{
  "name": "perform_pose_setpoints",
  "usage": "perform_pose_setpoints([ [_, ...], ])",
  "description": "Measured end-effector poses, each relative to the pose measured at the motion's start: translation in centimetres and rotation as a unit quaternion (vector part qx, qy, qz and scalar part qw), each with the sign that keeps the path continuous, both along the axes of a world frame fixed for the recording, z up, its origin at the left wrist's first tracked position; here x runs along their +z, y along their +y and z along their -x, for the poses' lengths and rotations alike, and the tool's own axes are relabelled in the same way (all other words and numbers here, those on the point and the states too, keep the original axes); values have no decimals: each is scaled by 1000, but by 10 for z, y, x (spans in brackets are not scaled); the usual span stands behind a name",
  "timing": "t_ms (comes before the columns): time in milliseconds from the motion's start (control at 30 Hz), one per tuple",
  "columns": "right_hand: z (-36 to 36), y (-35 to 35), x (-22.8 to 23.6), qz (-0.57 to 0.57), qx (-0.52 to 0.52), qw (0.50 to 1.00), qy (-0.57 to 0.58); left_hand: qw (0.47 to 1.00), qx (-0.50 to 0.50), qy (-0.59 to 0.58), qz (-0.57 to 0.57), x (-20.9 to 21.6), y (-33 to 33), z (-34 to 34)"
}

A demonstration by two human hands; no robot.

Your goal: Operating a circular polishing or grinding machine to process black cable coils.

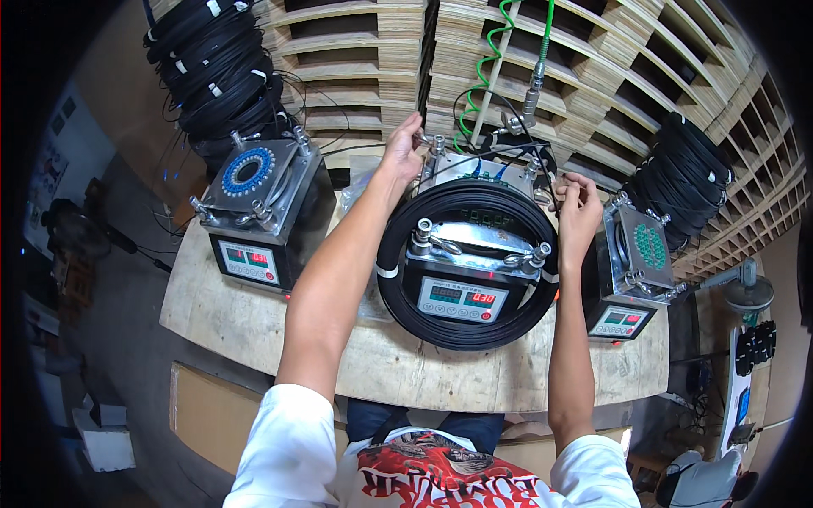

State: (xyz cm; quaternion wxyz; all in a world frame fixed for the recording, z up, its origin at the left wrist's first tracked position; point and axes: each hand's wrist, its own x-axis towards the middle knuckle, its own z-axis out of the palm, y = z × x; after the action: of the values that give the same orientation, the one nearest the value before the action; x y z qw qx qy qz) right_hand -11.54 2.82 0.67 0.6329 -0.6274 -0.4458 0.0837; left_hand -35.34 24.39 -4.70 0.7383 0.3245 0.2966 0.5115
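Note:
In the middle stands a boxy machine [464, 302] with a lit control panel and a steel top plate held by corner posts. A large black cable coil [394, 245], bound with white ties, hangs around its front. My left hand [405, 152] is at the back left post [437, 148], fingers bent together on something I cannot make out. Near the back right corner my right hand [578, 207] has its fingertips pinched; what lies between them is too small to tell. A thin black cable [542, 157] runs close by that hand. Blue-ended connectors [489, 172] show on the top plate.
Similar machines stand left [262, 224] and right [631, 271], one with a blue connector ring, one with green ends. Black cable coils are stacked at back left [216, 80] and back right [682, 178]. A green air hose [546, 42] hangs before the wooden pallets [339, 51].

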Motion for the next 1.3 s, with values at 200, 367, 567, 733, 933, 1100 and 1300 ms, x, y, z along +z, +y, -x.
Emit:
perform_pose_setpoints([
  [200,14,-15,6,-12,-48,997,-54,990,58,126,32,-11,-7,0],
  [367,25,-15,11,-47,-56,993,-95,997,14,-57,-44,-15,-2,9],
  [567,27,-21,12,-73,-70,987,-129,993,10,116,11,6,-7,13],
  [733,26,-24,14,-76,-70,983,-154,995,-73,-66,15,2,-15,18],
  [933,28,-23,14,-113,-60,979,-160,999,-40,5,3,2,-19,22],
  [1100,28,-25,12,-112,-70,975,-179,998,-6,47,-29,-11,-11,14],
  [1300,34,-26,15,-124,-68,975,-170,977,-53,154,-141,9,-10,33],
])
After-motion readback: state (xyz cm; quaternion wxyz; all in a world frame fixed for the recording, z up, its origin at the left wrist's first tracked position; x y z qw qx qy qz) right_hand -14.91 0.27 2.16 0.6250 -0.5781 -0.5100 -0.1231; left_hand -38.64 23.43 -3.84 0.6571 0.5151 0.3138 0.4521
